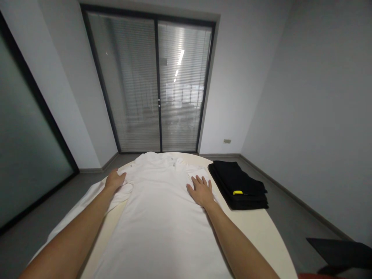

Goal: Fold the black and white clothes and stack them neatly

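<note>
A white short-sleeved garment, like a T-shirt, lies spread on the table with its collar end away from me. My left hand rests at its left sleeve, thumb held apart from the fingers; the other fingertips are partly hidden. On the right side of the garment, near the other sleeve, my right hand lies flat, palm down, with its fingers spread.
A stack of folded black cloth with a small yellow object on it sits at the table's right edge. More white fabric lies along the left edge of the pale rounded table. A dark chair part shows at lower right.
</note>
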Demonstrator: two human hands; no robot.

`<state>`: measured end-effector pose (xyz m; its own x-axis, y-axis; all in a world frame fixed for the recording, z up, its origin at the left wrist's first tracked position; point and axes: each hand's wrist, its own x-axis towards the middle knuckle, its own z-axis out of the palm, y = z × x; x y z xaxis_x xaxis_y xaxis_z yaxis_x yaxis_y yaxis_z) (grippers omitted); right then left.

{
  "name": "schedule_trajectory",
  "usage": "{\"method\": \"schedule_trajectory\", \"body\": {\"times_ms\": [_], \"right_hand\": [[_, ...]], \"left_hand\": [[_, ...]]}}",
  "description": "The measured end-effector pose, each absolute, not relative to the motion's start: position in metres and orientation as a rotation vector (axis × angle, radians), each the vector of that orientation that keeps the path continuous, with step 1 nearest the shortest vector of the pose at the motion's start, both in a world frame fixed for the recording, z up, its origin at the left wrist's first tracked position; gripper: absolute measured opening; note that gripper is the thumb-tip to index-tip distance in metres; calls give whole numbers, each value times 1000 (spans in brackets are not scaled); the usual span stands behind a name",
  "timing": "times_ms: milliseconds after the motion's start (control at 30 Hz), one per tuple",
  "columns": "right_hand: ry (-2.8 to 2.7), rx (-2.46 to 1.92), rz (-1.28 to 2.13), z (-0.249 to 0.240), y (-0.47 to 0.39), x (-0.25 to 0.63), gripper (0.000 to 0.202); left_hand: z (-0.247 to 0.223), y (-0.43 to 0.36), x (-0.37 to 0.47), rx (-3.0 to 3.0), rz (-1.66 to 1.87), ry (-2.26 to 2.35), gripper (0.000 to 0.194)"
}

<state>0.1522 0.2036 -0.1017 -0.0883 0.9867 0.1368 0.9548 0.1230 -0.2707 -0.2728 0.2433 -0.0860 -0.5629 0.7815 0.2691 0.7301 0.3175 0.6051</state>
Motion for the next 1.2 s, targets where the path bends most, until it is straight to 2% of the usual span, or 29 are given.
{"method": "schedule_trajectory", "body": {"times_ms": [100,300,700,867,1100,1200], "right_hand": [[-2116,-1899,161,-103,205,152,64],[-2120,-1912,169,-106,207,154,65],[-2124,-1914,193,-104,206,154,65],[-2130,-1921,169,-106,207,155,64],[-2109,-1887,177,-106,205,155,64],[-2110,-1893,178,-105,205,155,64]], "left_hand": [[-81,242,-273,1395,1100,2463,47],[-75,239,-270,1346,1031,2409,58],[-37,228,-216,1785,1188,2405,47],[-35,217,-168,2129,1060,2277,50],[-53,199,-137,2499,789,2002,70],[-61,190,-141,2496,719,2093,62]]}}
